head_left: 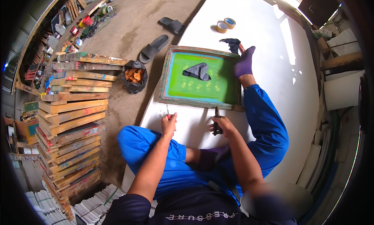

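A wooden screen-printing frame (165, 75) with green mesh lies in front of me on the white surface. A folded dark grey cloth (197, 71) rests on the mesh. My left hand (169, 124) is closed around a thin tool with a slim metal shaft (168, 109); its handle is hidden by my fingers, and it points at the frame's near left corner. My right hand (223, 126) grips dark pliers (216, 123), their tip close to the frame's near edge. Beyond the frame's far right corner, a hammer (234, 44) lies beside my foot.
Two tape rolls (222, 27) sit on the white board (269, 41). On the left, wooden frames (72, 119) form a tall stack beside a black bag (134, 77) with brown contents. Black slippers (154, 48) lie on the floor. My blue-trousered legs (269, 127) flank the work.
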Tool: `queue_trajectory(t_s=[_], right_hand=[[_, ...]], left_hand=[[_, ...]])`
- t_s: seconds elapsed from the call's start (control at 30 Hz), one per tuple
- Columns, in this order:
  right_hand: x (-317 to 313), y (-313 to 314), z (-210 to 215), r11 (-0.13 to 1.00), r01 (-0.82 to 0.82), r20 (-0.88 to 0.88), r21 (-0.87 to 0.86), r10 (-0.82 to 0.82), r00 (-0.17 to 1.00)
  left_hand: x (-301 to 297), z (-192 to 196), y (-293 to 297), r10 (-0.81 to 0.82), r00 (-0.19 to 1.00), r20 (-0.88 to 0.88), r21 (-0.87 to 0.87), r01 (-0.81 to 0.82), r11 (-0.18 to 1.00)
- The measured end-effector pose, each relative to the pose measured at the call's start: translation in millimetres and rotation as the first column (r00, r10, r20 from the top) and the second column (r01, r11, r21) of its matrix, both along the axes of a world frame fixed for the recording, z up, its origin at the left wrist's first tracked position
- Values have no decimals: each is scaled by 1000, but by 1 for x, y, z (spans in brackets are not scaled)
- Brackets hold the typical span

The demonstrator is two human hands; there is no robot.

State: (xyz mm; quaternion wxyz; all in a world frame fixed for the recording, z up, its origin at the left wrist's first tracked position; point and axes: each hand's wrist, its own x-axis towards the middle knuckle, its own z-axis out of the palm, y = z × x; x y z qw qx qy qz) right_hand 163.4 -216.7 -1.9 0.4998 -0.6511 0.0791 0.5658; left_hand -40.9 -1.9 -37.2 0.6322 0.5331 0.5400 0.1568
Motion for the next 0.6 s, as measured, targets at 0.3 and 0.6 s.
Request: queue_trajectory(t_s=[0.3,0.6], right_hand=[[24,7,8,994,-31,3,-101,32,999],[39,15,13,934,-153,25,-324,171,985]], left_hand=[[-2,-1,-1,-14,1000,3,-3,14,1000],[4,2,-1,-17,1000,25,-12,18,1000]])
